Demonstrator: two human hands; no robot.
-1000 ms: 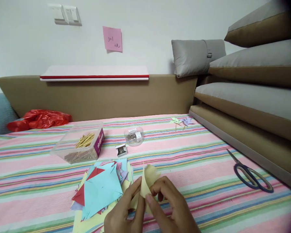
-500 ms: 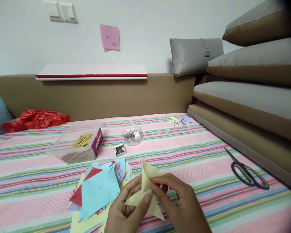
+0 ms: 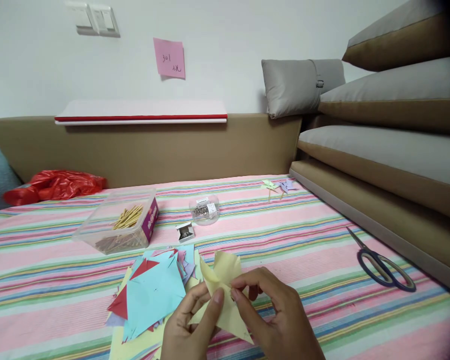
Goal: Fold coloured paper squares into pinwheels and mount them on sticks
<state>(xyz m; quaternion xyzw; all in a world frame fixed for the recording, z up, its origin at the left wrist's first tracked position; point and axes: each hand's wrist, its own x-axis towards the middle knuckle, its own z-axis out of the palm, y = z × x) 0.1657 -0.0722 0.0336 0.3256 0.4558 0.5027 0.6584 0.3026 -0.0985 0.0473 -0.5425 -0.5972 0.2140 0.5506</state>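
Note:
Both my hands pinch a pale yellow paper piece [image 3: 222, 280] with bent corners, low in the middle of the view. My left hand [image 3: 189, 327] grips it from the left with thumb and fingers. My right hand [image 3: 281, 320] pinches its centre from the right. Just left of them lies a pile of cut paper squares [image 3: 153, 292], light blue on top, with red, purple and yellow pieces under it. All of this rests on a pink striped cloth [image 3: 303, 240].
A clear box of wooden sticks [image 3: 120, 220], a round clear container of pins [image 3: 205, 209] and a small open box [image 3: 185, 232] lie further back. Scissors [image 3: 382, 262] lie at right. Two small paper pinwheels [image 3: 279, 186] and a red plastic bag [image 3: 54, 184] sit at the back.
The yellow paper has been bent further: its upright point has been folded down toward the centre, and my fingers have shifted on it. The view has moved slightly.

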